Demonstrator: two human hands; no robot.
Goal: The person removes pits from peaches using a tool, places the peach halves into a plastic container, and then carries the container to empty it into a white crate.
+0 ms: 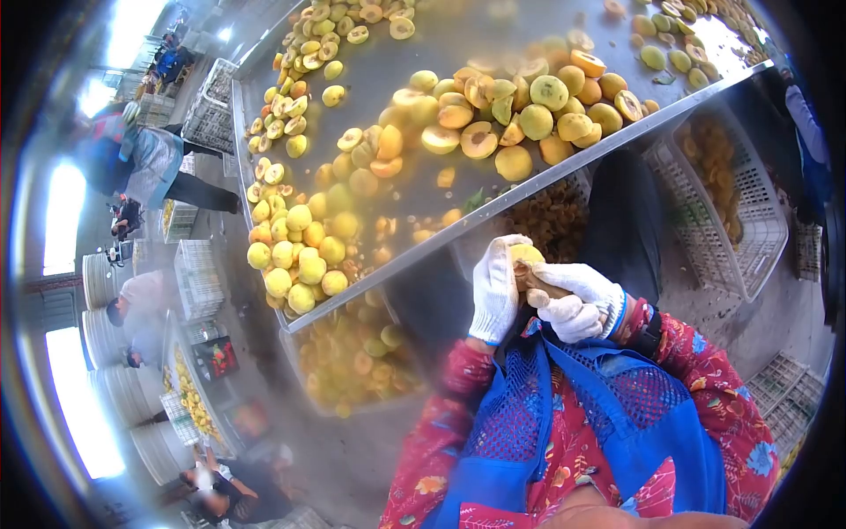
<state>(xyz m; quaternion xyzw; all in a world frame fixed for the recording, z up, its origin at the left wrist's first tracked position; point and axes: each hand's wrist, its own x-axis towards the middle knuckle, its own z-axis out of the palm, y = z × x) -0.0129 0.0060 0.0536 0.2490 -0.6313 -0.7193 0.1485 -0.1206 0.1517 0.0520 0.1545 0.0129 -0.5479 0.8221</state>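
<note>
In white knit gloves, both my hands meet in front of my chest, just beyond the near edge of the metal table (520, 192). My left hand (495, 291) is closed around a yellow peach (526, 254). A brown tool that looks like a wooden handle (545, 287) is gripped in my right hand (577, 301), against the near side of that fruit. The tool's working end is hidden. Across the table lie whole peaches (306, 266) and halved peaches (478, 139), some halves showing a dark pit or hollow.
Below the table edge a crate of fruit pieces (357, 357) stands to the left, with brown scraps (551, 216) behind my hands. A white plastic crate (749, 225) holds more brown scraps at right. Other people (132, 159) and stacked crates (198, 278) are at far left.
</note>
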